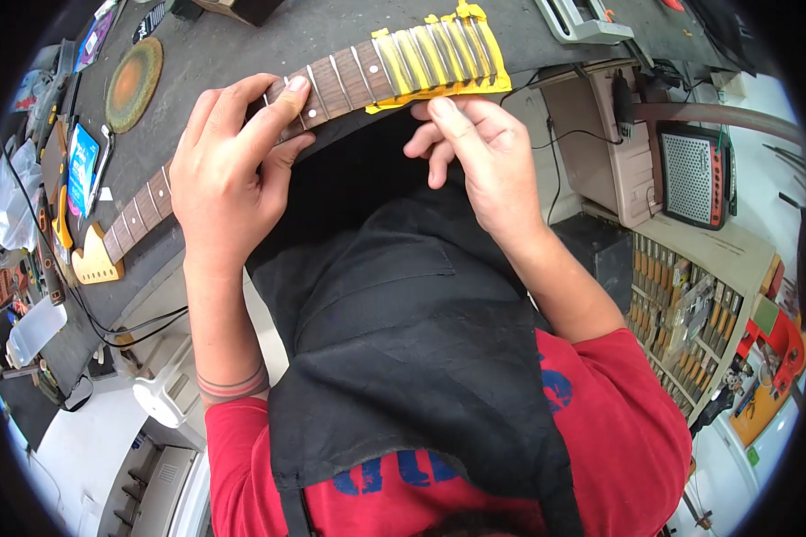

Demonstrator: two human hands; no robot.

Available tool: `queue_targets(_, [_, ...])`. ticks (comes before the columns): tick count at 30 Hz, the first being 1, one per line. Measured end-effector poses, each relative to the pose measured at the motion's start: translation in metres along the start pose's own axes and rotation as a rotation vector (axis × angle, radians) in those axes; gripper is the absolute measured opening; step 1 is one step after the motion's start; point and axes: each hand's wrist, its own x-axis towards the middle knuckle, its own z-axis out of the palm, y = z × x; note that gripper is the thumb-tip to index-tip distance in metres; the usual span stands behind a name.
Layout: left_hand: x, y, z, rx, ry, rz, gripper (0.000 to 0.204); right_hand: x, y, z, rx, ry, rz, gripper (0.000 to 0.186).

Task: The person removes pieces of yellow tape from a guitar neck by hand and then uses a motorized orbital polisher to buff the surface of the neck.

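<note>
A guitar neck (333, 82) with a dotted wooden fretboard lies diagonally along the bench's near edge, its cream headstock (97, 259) at the lower left. Yellow tape (464, 72) covers its right end between the metal frets. My left hand (233, 170) grips the neck, fingers over the fretboard and thumb at the near edge. My right hand (475, 157) is just below the tape's near edge, fingers curled and thumb against forefinger; whether tape is between them I cannot make out.
The dark bench (224, 49) holds a round pad (132, 85), blue packet (82, 166), yellow-handled scissors (61, 215), cables and a metal fixture (571, 20) at the top right. Beyond it at right are a red-and-silver speaker (690, 174) and a rack of files (672, 313).
</note>
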Motion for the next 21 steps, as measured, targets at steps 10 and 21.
queue_targets(10, [0.001, 0.001, 0.0, 0.012, 0.01, -0.003, 0.046, 0.005, 0.01, 0.02, 0.258, 0.106, -0.022, 0.025])
queue_targets(21, [-0.001, -0.002, 0.002, 0.009, 0.03, 0.012, 0.049, 0.001, 0.002, 0.022, 0.344, 0.093, -0.006, 0.02])
